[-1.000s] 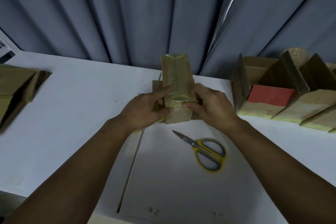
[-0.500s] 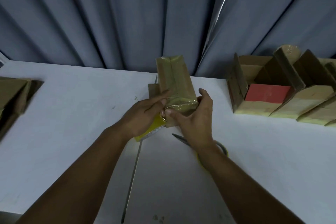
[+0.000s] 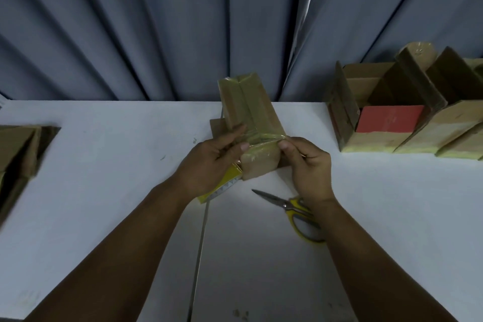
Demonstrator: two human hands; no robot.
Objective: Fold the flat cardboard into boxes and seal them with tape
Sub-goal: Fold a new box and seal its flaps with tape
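Fingers (image 3: 235, 133) of left hand (image 3: 209, 165) curled round the taped box (image 3: 251, 110), right hand (image 3: 309, 165) pinching tape (image 3: 264, 136) at its near edge, scissors (image 3: 286, 203) just nearer than the taped box, white table (image 3: 104, 170) under it, open boxes (image 3: 371, 142) to its right, curtain (image 3: 156, 21) behind.

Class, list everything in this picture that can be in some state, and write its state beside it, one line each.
box: flaps closed, seam taped, held in both hands.
tape: stuck along the box, end pinched.
left hand: holds the box.
right hand: pinches the tape end.
scissors: closed, lying on the table.
boxes at right: open, flaps up.
cardboard at left: flat, stacked.
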